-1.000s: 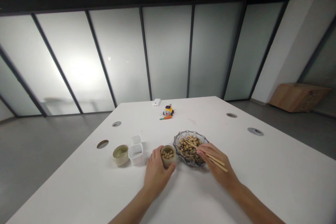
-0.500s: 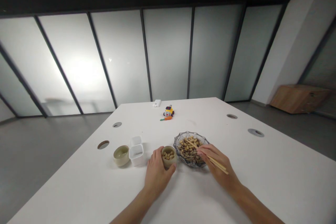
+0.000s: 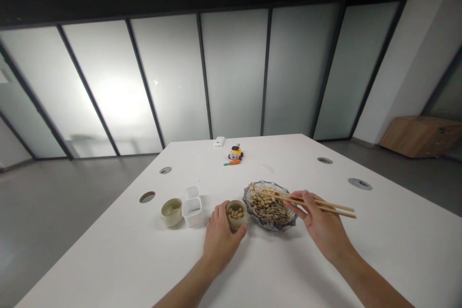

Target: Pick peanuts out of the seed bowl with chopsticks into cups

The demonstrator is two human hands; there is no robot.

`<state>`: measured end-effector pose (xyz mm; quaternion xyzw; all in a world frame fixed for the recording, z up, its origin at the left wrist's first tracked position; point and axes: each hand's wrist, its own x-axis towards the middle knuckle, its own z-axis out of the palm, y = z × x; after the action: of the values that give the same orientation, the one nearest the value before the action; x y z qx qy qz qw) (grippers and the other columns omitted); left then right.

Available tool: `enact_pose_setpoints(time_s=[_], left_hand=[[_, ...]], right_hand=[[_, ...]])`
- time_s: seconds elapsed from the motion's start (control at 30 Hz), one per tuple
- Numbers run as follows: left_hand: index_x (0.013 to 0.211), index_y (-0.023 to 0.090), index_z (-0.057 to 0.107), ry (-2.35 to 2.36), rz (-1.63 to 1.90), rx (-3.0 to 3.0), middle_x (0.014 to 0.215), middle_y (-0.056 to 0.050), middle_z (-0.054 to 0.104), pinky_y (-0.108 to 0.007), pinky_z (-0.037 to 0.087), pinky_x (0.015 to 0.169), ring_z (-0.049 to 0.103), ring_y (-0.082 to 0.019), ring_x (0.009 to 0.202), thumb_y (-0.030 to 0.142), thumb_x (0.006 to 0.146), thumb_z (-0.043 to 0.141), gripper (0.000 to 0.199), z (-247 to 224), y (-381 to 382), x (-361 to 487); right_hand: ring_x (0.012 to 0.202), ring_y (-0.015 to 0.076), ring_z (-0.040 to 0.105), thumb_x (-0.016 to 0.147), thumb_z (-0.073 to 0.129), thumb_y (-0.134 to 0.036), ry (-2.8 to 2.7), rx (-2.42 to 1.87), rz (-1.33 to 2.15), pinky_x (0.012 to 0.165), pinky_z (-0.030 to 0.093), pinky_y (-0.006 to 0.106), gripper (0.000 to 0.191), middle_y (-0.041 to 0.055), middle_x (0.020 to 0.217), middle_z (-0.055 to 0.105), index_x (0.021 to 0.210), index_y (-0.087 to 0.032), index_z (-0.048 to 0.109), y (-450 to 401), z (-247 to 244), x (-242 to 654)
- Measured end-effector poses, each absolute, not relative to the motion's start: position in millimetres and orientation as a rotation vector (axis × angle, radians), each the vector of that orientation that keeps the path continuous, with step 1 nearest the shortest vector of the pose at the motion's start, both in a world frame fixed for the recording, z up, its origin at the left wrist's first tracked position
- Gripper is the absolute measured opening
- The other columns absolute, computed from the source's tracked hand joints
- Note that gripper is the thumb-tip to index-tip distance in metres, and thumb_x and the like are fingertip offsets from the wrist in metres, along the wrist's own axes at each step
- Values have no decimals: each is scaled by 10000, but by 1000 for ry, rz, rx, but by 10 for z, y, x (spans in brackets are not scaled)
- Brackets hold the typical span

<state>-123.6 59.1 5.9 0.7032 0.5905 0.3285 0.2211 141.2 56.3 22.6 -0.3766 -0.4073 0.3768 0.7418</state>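
Observation:
My left hand [image 3: 223,233] is wrapped round a small beige cup [image 3: 238,224] on the table; several pale nuts, looking like pistachios or peanuts, lie in it. In my right hand [image 3: 322,224] is a pair of wooden chopsticks [image 3: 335,208], pointing left over a clear glass bowl [image 3: 267,225]. That bowl, just right of the cup, holds light-coloured nuts [image 3: 260,199] at the back left and striped sunflower seeds [image 3: 276,214] towards the front. The chopstick tips are near the bowl's far left rim; whether they pinch anything is too small to tell.
Left of my left hand stand a white two-part plastic container [image 3: 193,212] and a second beige cup [image 3: 172,213]. Farther back on the white table [image 3: 202,260] are a toy carrot [image 3: 233,162], a yellow toy car [image 3: 236,152] and a white box-like device [image 3: 219,142]. Round cable holes [image 3: 147,197] pierce the tabletop.
My right hand has moved right and turned, so the chopsticks now lie flatter across the glass bowl, with their tips at its far left side. My left hand stays on the cup.

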Motion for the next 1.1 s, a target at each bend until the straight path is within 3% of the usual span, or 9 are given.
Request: enact_pose_setpoints(time_s=[0.2,0.5,0.83,0.93,1.1], left_hand=[[1435,196,490,1637,891,1948,1450,-143,603,-473,422,1144,560,-329,1344,380,835,669,652,68,595,-1237],[1440,230,505,1654,890,1937,1449,-124,610,-451,420,1155,567,-321,1347,357,826,689,653,85,578,-1223],[1433,209,503,1642,898,1921,1448,-135,608,-469,424,1148,568,-334,1338,387,819,678,663,80,581,-1235],[1437,203,490,1644,887,1923,1459,-142,598,-475,417,1153,560,-335,1346,392,821,671,669,73,579,-1233],[1424,209,487,1639,895,1928,1455,-140,599,-466,413,1149,557,-330,1342,387,822,660,650,68,574,-1234]], right_hand=[[831,214,800,772,927,-529,-732,-794,1100,817,724,384,297,30,882,815,799,-249,832,526,298,1396],[791,253,795,816,856,-630,-999,-840,1035,739,724,424,404,94,917,821,822,-227,835,375,396,1253],[690,236,766,930,656,-729,-1163,-1146,390,631,661,338,527,65,764,769,793,-233,768,431,490,1572],[669,223,726,1006,593,-642,-1486,-1195,233,596,611,311,474,57,745,750,811,-246,763,392,453,1547],[909,225,757,1050,623,-406,-1820,-1013,356,826,639,310,242,70,1003,778,957,-259,792,366,312,1422]])
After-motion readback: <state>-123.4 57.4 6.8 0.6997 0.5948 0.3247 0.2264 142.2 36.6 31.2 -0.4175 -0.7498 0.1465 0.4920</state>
